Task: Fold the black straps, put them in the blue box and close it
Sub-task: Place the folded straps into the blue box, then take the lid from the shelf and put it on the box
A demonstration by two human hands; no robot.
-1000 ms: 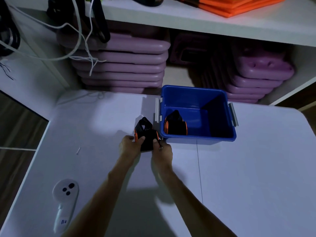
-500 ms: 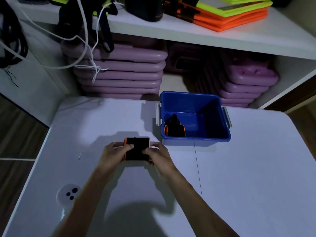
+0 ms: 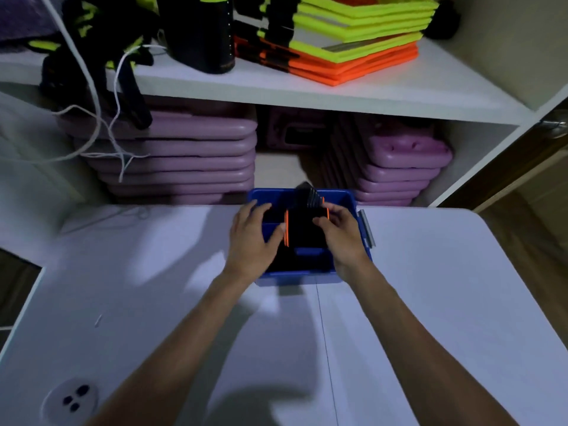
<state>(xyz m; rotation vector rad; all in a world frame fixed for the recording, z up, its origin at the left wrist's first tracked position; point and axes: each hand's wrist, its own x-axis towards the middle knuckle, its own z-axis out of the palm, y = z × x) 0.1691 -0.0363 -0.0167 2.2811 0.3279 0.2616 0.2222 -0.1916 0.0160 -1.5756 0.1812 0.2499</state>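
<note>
Both hands (image 3: 299, 238) hold folded strap (image 3: 305, 227) over white table (image 3: 430, 302).

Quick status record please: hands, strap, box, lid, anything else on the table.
left hand: gripping left edge of folded strap
right hand: gripping its right edge
folded strap: black with orange trim, held over the open box
blue box: on white table, side latch visible
second strap in box: cannot tell, hidden by hands
lid: not in view
white controller: table's near left corner
</note>
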